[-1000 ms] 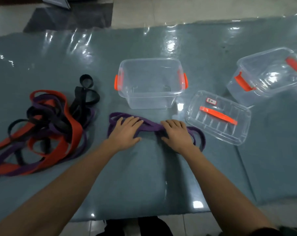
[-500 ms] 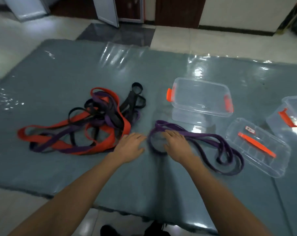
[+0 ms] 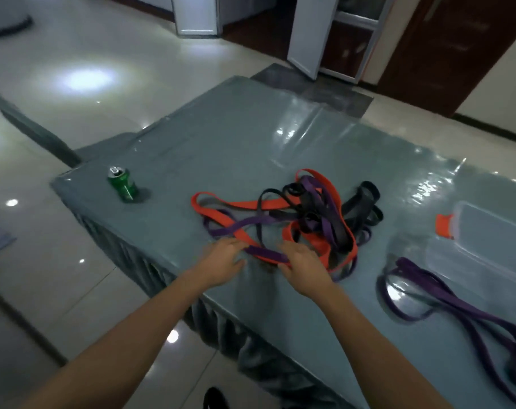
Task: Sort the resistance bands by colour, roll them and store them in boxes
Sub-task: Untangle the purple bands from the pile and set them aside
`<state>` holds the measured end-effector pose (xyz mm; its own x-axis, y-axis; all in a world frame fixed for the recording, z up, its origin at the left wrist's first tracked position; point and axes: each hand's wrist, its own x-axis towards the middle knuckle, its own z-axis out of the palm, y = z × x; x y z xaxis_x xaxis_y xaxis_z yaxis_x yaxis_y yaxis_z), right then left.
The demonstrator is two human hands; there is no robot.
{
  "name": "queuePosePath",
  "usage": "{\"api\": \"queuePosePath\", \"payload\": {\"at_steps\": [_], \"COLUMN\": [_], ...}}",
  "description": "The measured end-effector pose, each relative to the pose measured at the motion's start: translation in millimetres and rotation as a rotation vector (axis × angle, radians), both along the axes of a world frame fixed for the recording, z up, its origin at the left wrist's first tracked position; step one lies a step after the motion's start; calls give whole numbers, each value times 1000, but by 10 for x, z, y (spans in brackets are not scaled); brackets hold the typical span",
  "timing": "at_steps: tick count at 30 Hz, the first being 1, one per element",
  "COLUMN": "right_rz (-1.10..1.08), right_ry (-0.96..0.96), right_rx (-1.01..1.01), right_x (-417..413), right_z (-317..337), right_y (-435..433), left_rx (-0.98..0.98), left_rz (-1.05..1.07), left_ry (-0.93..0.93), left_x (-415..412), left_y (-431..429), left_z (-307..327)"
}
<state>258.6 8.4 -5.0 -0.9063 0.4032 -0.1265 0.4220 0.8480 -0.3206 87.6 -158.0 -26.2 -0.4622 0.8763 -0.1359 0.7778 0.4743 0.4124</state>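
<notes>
Here both hands, left hand (image 3: 225, 259) and right hand (image 3: 302, 268), lie fingers-spread at the near edge of a tangled heap of flat rubbery bands (image 3: 309, 219) in orange, purple and black on the glossy grey table cover (image 3: 236, 143), gripping nothing clearly.

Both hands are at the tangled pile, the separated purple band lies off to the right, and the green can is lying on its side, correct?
Not quite: in the head view the green can stands upright. Left hand and right hand are at the tangled pile; the separated purple band lies right.
</notes>
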Motion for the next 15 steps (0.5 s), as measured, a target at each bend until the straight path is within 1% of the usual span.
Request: {"api": "queuePosePath", "payload": {"at_steps": [3, 7, 12, 15], "right_rz": [20, 63, 98, 88], "right_ry": [13, -36, -56, -58], "right_rx": [-22, -14, -46, -70], "right_x": [-284, -541, -970, -1255], "right_z": [14, -66, -286, -463], "right_y": [-165, -218, -137, -73], "left_rx": [-40, -46, -90, -138], "left_rz": [19, 39, 45, 55], "left_ry": [4, -18, -51, -37], "left_x": [-262, -463, -769, -1038], "left_y": [-181, -263, -275, -215], "left_z": [-24, -110, -310, -407]}}
